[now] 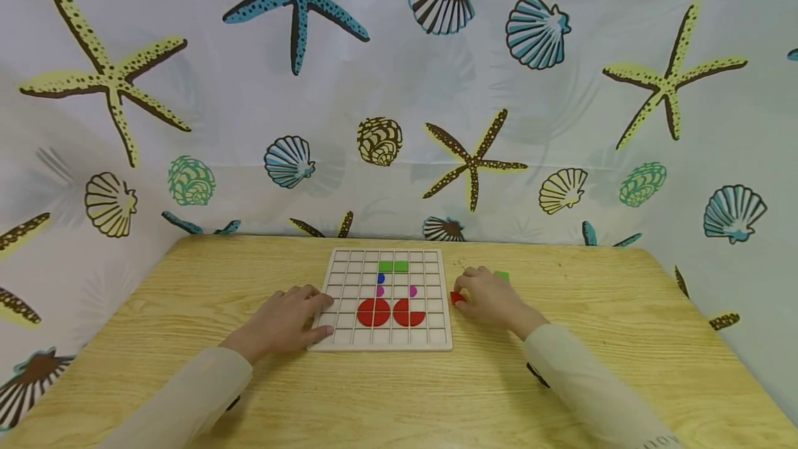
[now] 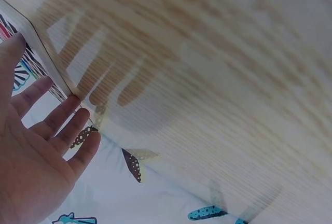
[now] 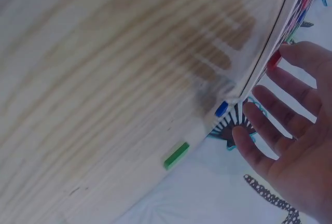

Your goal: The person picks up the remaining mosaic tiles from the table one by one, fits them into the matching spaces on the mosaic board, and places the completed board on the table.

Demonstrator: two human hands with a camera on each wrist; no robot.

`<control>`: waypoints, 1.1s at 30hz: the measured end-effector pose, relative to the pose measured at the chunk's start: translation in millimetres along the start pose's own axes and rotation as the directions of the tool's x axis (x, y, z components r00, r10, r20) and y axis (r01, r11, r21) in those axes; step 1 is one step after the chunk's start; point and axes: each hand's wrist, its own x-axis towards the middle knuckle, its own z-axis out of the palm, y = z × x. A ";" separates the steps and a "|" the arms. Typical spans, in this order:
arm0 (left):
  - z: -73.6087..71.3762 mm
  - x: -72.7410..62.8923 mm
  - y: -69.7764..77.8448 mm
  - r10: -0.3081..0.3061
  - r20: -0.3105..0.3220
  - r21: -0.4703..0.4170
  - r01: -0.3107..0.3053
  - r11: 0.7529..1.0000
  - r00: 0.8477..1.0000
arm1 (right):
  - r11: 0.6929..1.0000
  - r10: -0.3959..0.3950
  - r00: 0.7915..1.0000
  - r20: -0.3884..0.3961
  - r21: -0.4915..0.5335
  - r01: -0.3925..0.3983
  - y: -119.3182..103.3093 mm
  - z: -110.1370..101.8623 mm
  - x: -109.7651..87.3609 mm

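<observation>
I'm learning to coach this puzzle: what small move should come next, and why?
Probably the right hand should move its held red piece left, to the missing upper-right quarter of the incomplete red disc on the board: the left red disc shows four quarters, this one three.

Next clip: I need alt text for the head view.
A person's right hand pinches a red piece beside a pale gridded board holding coloured pieces, while the left hand rests at its left edge. A green piece lies nearby on the wooden table, before a shell-patterned backdrop.
</observation>
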 end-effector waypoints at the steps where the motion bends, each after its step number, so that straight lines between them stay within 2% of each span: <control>1: 0.2 0.0 -0.1 0.002 -0.002 0.000 -0.002 1.000 1.000 | 1.000 -0.001 1.000 0.003 0.010 0.001 -2.2 0.5 1.4; 10: 2.7 -0.4 -1.2 0.018 -0.020 0.001 -0.018 1.000 1.000 | 0.999 -0.018 0.999 0.032 0.033 0.017 -19.2 4.3 11.7; 24: -0.3 -0.6 0.2 0.018 -0.009 0.003 -0.018 1.000 1.000 | 0.998 -0.049 0.995 0.091 0.039 0.046 -43.4 6.3 27.7; 33: -0.9 -0.5 1.0 0.009 0.003 -0.002 -0.009 1.000 1.000 | 1.000 -0.021 0.991 0.133 0.016 0.019 -48.7 9.5 34.6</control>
